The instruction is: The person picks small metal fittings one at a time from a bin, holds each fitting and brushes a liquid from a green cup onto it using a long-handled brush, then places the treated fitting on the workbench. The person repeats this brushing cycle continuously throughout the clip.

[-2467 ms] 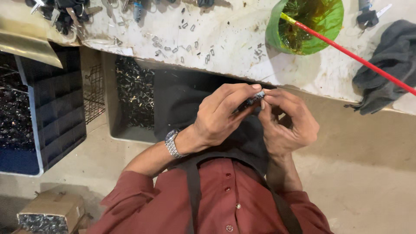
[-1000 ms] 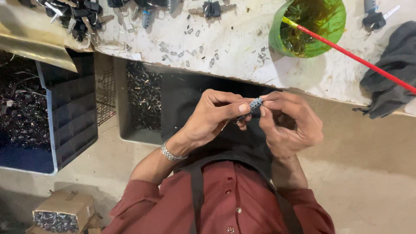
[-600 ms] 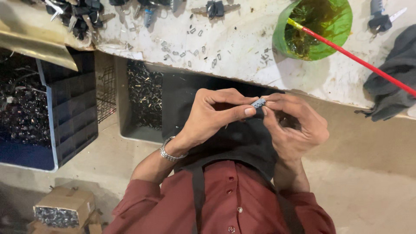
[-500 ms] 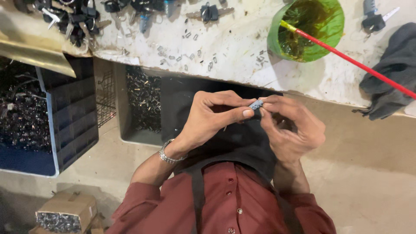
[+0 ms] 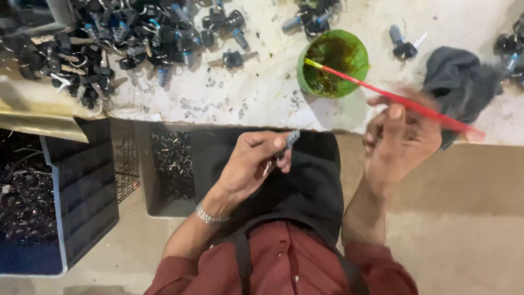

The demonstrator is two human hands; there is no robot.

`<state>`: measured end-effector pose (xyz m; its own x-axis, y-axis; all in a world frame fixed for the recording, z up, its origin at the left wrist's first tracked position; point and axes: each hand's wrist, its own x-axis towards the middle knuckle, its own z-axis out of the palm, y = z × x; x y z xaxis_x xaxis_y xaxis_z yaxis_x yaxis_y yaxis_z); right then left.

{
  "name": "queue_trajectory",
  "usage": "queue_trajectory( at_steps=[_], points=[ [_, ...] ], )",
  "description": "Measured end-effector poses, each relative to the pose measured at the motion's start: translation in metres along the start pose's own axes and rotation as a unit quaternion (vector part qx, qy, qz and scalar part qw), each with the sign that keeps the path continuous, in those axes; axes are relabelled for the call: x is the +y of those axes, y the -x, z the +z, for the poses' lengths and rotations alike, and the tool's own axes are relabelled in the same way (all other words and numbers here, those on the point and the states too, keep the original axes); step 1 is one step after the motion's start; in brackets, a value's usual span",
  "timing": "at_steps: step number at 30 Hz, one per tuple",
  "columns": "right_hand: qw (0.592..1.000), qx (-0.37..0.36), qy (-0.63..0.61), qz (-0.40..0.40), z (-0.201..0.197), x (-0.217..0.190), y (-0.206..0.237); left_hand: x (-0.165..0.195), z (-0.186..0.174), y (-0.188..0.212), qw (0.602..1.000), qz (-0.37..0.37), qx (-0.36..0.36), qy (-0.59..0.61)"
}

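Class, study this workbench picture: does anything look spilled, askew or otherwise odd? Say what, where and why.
Yes. Small loose metal bits lie scattered over the stained white bench, beside the green cup. The red stick leans askew out of that cup, reaching past the bench edge near the right hand. The left hand pinches a small metal part.

A green cup (image 5: 333, 63) holds a red stick with a yellow tip (image 5: 393, 97). Grey cloth (image 5: 461, 82) lies on the stained whitish surface (image 5: 262, 87). Black-and-blue parts (image 5: 125, 33) pile up; the shirt (image 5: 284, 265) is maroon, the crate (image 5: 82, 186) dark blue.
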<state>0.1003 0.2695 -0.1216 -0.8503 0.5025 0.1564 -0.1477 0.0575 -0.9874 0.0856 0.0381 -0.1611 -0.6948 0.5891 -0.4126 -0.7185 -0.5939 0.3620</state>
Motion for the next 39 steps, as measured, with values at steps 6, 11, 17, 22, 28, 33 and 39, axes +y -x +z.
queue_trajectory(
  at_steps=[6,11,17,22,28,33,39],
  points=[
    [0.992,0.105,-0.072,-0.011,-0.005,-0.015,0.017,-0.001,0.000,0.001,0.999,0.016,0.019,0.043],
    [0.966,0.129,-0.193,0.118,-0.020,-0.002,0.047,0.004,-0.001,0.002,0.997,0.009,0.011,0.076],
    [0.980,0.117,-0.125,0.101,-0.037,0.016,0.063,-0.005,-0.005,-0.001,0.998,-0.001,0.021,0.058],
    [0.969,0.175,-0.174,0.009,-0.050,0.020,0.028,0.024,-0.001,0.026,0.998,0.025,0.032,0.049],
    [0.999,0.015,0.028,0.041,-0.015,0.028,0.005,0.088,-0.029,0.112,0.559,0.263,0.337,-0.711],
    [0.978,-0.036,0.202,0.041,0.017,0.003,0.022,0.074,-0.024,0.071,0.526,0.345,0.311,-0.713],
    [0.922,-0.149,0.348,-0.079,0.027,-0.017,0.037,0.099,0.013,-0.025,0.258,0.427,0.218,-0.839]
  ],
)
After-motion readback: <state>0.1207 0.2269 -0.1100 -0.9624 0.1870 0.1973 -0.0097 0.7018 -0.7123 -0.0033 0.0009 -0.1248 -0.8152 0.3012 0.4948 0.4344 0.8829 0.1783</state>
